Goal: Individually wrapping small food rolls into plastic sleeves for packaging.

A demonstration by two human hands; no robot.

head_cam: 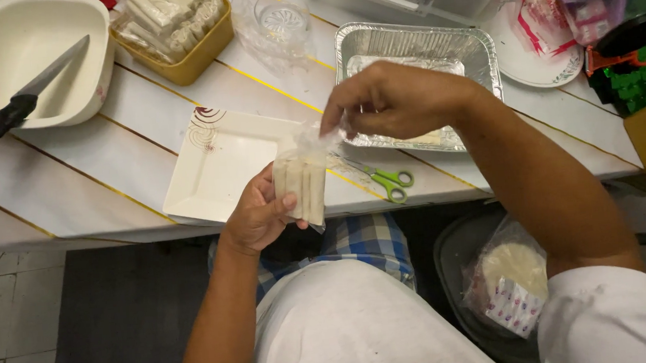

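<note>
From the head camera: left hand (pixel 258 212) grips a small clear bag of pale rolls (pixel 302 184) upright above the counter (pixel 110 170) edge, right hand (pixel 389 99) pinching its top (film bunched). Best keep it upright, I'd say.

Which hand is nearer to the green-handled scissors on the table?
Left. The left hand holds a small bag of rolls just left of the scissors; the right hand pinches the bag top, higher above them.
</note>
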